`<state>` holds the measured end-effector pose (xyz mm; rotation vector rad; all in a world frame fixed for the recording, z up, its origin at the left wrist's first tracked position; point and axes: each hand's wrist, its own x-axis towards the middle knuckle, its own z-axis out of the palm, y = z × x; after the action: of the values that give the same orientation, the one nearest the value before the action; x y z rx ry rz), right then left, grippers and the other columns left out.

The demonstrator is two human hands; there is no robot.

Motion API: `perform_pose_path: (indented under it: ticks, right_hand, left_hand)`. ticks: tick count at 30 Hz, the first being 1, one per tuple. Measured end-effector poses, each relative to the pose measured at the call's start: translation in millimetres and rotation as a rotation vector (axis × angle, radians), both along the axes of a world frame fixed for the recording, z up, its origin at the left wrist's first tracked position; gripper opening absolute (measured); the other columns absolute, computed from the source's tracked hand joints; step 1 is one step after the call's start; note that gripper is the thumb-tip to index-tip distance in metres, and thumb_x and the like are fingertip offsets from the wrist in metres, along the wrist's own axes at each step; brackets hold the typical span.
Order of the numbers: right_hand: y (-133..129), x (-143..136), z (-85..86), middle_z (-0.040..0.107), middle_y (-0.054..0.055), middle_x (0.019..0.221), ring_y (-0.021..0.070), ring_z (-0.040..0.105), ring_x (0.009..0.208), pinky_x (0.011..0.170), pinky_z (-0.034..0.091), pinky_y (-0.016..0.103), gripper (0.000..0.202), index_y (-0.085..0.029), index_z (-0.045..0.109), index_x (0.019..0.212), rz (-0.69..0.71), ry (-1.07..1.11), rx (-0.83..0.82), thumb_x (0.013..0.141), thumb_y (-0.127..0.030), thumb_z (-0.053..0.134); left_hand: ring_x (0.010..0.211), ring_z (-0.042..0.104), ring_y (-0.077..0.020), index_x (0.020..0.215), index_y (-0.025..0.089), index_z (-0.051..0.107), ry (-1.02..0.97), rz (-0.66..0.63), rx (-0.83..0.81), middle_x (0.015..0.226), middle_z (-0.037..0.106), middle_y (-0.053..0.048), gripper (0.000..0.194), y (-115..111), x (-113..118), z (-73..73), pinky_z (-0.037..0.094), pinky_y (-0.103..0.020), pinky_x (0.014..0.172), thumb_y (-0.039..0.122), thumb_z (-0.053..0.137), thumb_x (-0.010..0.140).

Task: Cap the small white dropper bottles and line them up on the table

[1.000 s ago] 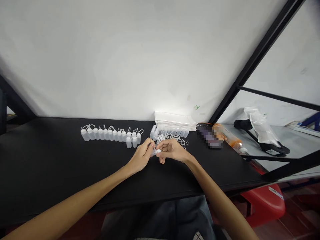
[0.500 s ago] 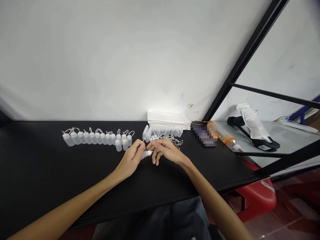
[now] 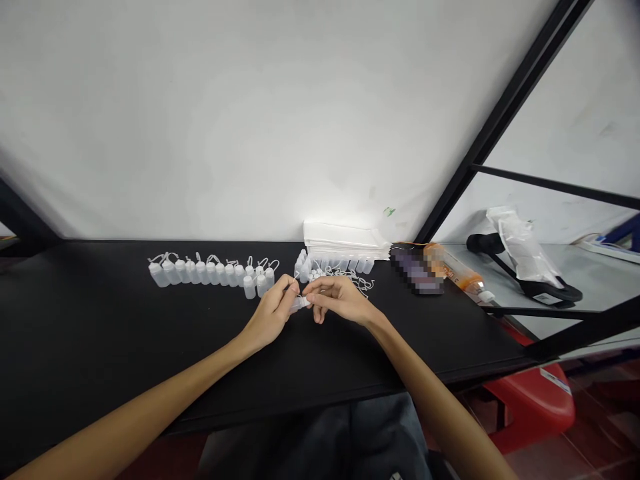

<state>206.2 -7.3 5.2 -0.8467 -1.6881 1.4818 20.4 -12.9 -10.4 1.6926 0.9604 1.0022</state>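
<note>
A small translucent plastic bottle [image 3: 297, 305] lies sideways in my left hand [image 3: 273, 312], whose fingers and thumb are closed around it. A thin white strap loops up by the left fingertips. My right hand [image 3: 343, 300] has its thumb and forefinger pinched on the white cap end of this bottle, with the other fingers curled below. Left of my hands stands a row of capped bottles [image 3: 205, 272] with strap loops on top. Just behind my hands are more small bottles [image 3: 345, 265] and a heap of white caps with straps [image 3: 361, 283], partly hidden by my right hand.
A stack of white sheets or packets [image 3: 345, 239] lies against the wall. To the right are a blurred purple object [image 3: 417, 270] and an orange-labelled bottle [image 3: 457, 270]. Beyond the black frame, a wrapped black item [image 3: 525, 260] lies on a grey surface. A red stool [image 3: 537, 407] stands below.
My right thumb and forefinger have closed on the bottle's white cap end, where before they were looser around it. The whole view has shifted slightly, moving things to the right.
</note>
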Motion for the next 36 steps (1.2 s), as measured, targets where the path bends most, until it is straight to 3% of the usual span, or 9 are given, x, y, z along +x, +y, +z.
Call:
perform_pose_path:
  ticks: [4,10,18,22,28,36]
  right_hand:
    - [-2.3,1.2,2.5,0.066,0.001,0.062,0.0125,0.064,0.052,0.050,0.054,0.024,0.034,-0.011,0.067,0.091,0.003,0.004,0.033,0.072,-0.036,0.078]
    - [-1.6,2.9,-1.6,0.067,0.004,0.066,0.0136,0.066,0.060,0.050,0.052,0.022,0.032,-0.010,0.067,0.087,0.067,-0.104,0.078,0.084,-0.042,0.066]
    - [-2.9,-2.4,0.6,0.065,0.005,0.064,0.0146,0.065,0.062,0.048,0.051,0.021,0.041,-0.011,0.061,0.077,0.126,-0.145,0.022,0.086,-0.051,0.058]
    - [-2.1,-3.8,-0.9,0.063,0.004,0.066,0.0156,0.067,0.062,0.046,0.051,0.021,0.041,-0.011,0.060,0.073,0.107,-0.122,0.016,0.083,-0.051,0.062]
    - [-1.0,-1.3,-2.8,0.064,0.002,0.064,0.0154,0.066,0.060,0.047,0.051,0.022,0.035,-0.012,0.063,0.086,0.080,-0.117,0.038,0.075,-0.043,0.074]
    - [-0.8,-1.0,-3.5,0.065,0.002,0.062,0.0158,0.066,0.059,0.048,0.051,0.023,0.034,-0.011,0.064,0.088,0.067,-0.096,0.027,0.075,-0.040,0.075]
  left_hand:
    - [0.047,0.034,-0.0087,0.080,0.020,0.042,0.007,0.041,0.053,0.058,0.034,0.007,0.031,-1.7,-0.6,2.1,0.031,-0.020,0.046,0.046,0.038,0.096]
    - [0.050,0.038,-0.0098,0.081,0.020,0.042,0.074,0.070,0.153,0.059,0.037,0.006,0.027,-7.4,-0.7,-1.4,0.032,-0.022,0.050,0.039,0.035,0.098]
    - [0.044,0.034,-0.0093,0.084,0.019,0.041,0.244,0.051,0.434,0.054,0.032,0.009,0.017,-0.8,-5.8,-8.5,0.028,-0.023,0.050,0.025,0.032,0.097]
    - [0.048,0.038,-0.0095,0.083,0.019,0.042,0.232,0.027,0.449,0.060,0.038,0.007,0.020,-0.2,-7.2,-8.4,0.030,-0.023,0.052,0.026,0.031,0.098]
    - [0.052,0.039,-0.0097,0.079,0.019,0.043,0.209,0.044,0.410,0.063,0.039,0.006,0.025,0.2,-6.7,-3.2,0.032,-0.024,0.055,0.028,0.032,0.099]
    - [0.051,0.038,-0.0097,0.079,0.019,0.042,0.214,0.049,0.402,0.064,0.039,0.006,0.025,0.2,-6.4,-1.6,0.032,-0.024,0.055,0.029,0.031,0.099]
